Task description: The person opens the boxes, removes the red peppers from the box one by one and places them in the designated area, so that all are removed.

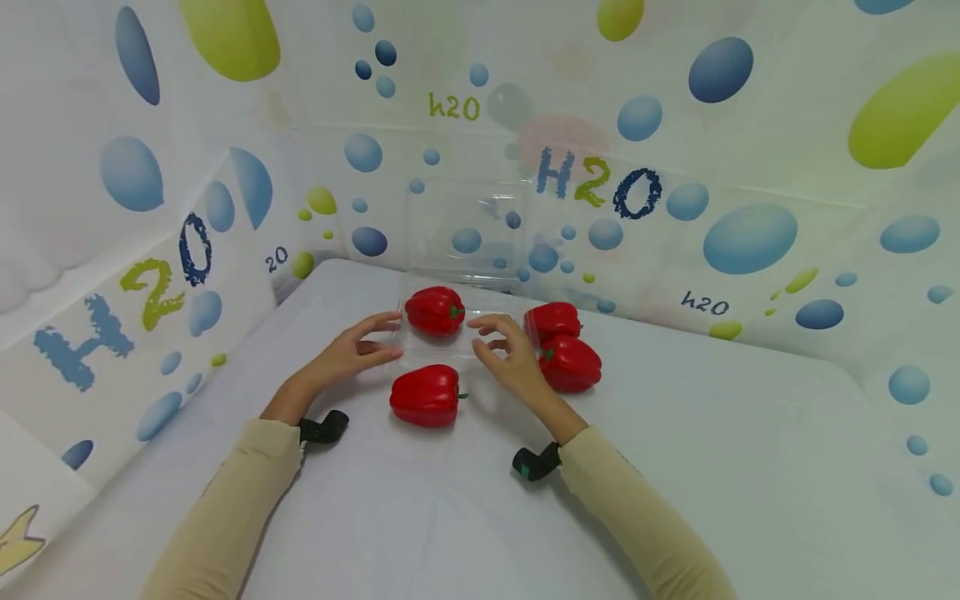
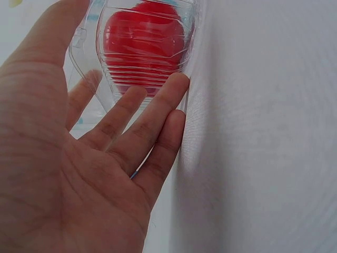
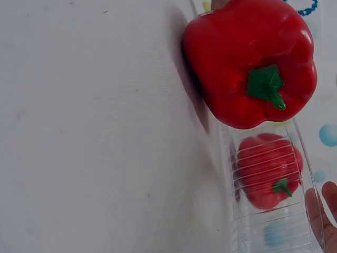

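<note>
A clear plastic clamshell box (image 1: 487, 340) lies with its lid (image 1: 465, 225) raised at the back, a red bell pepper (image 1: 433, 312) inside its left part. My left hand (image 1: 352, 346) is at the box's left side, fingers extended and fingertips right at the ribbed wall in the left wrist view. Over the box's right part, my right hand (image 1: 510, 358) has loosely bent, spread fingers with nothing between them. Its fingers (image 3: 316, 211) show at the edge of the right wrist view. Between the hands, nearer me, lies another red bell pepper (image 1: 426, 396), stem pointing right.
Two more red bell peppers, one behind (image 1: 553, 322) and one in front (image 1: 572, 364), lie together right of the box, beside the right hand. A white cloth covers the table (image 1: 712, 467). A curtain (image 1: 660, 250) with printed drops hangs behind it.
</note>
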